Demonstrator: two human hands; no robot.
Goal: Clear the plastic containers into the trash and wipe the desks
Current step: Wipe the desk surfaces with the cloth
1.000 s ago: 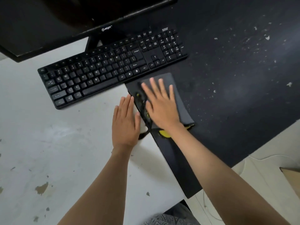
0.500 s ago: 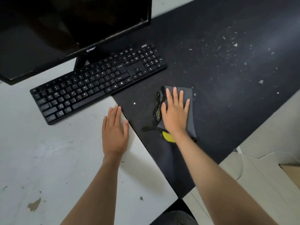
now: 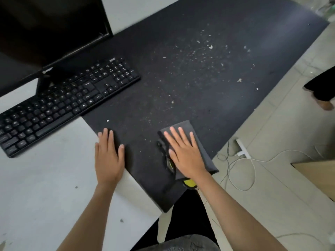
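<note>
The dark grey folded cloth (image 3: 196,142) lies on the black desk mat (image 3: 199,78), near the mat's front right edge. The right hand (image 3: 184,154) rests flat on the cloth. The left hand (image 3: 108,156) lies flat to its left, across the mat's left edge and the white desk top (image 3: 36,187). Behind the left hand the black keyboard (image 3: 63,100) spans desk and mat; the black monitor (image 3: 45,29) stands behind it. Pale crumbs (image 3: 199,57) lie scattered on the mat behind the cloth. On the floor to the right, what appears to be a white power strip (image 3: 243,146) lies with its cable.
</note>
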